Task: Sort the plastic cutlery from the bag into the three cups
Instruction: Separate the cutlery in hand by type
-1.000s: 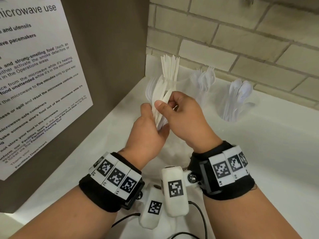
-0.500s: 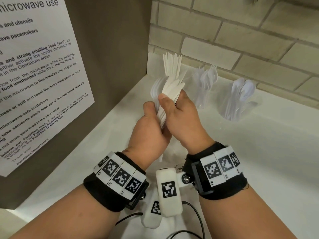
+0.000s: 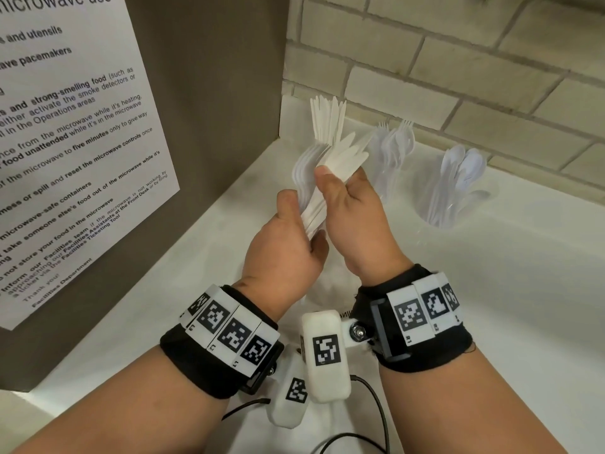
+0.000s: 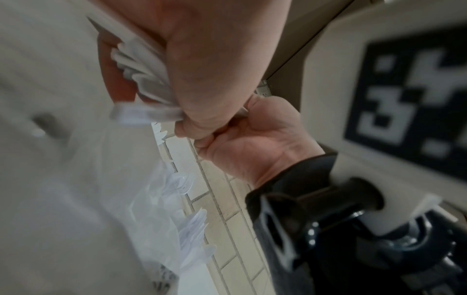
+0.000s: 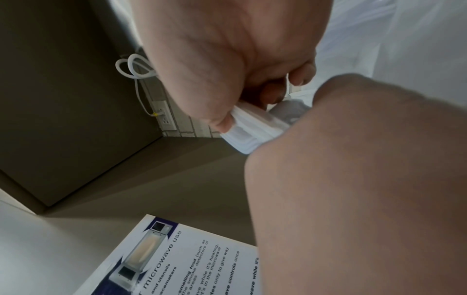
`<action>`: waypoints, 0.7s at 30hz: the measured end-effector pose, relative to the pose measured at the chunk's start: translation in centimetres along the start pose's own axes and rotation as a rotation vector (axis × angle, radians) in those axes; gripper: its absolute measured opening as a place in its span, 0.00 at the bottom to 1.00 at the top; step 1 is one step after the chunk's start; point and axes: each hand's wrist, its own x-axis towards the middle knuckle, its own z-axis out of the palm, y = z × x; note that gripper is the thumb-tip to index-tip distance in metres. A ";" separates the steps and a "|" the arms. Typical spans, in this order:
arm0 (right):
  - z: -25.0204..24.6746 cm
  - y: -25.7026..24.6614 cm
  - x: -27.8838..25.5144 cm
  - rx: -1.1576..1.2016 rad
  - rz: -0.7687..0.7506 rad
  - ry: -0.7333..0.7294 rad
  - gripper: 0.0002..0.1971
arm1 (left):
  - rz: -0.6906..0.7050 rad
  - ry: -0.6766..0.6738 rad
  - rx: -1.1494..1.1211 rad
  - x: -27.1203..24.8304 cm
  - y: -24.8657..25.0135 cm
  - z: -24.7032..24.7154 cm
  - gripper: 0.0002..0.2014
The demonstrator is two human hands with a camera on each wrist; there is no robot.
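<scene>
Both hands are wrapped around one bundle of white plastic knives (image 3: 330, 172) at frame centre: the left hand (image 3: 288, 247) curls round the handle ends low down, the right hand (image 3: 353, 221) pinches higher up with its thumb across the flat blades. The bundle's long axis runs from lower left to upper right, tips aimed at the knife cup (image 3: 327, 126) just beyond, in the upper middle. The right hand looks nearer that cup, with the fork cup (image 3: 393, 152) and spoon cup (image 3: 458, 188) further right.
</scene>
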 end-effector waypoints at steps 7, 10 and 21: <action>-0.5 -0.3 0.7 0.181 -0.002 0.113 0.07 | -0.008 -0.025 -0.091 -0.5 0.0 0.1 0.17; -0.8 -0.5 0.6 0.182 -0.016 0.074 0.06 | 0.002 -0.031 -0.120 -0.3 0.0 0.0 0.17; -1.2 -0.5 0.5 -0.081 -0.157 0.009 0.09 | 0.021 -0.058 -0.224 -0.1 -0.1 0.3 0.17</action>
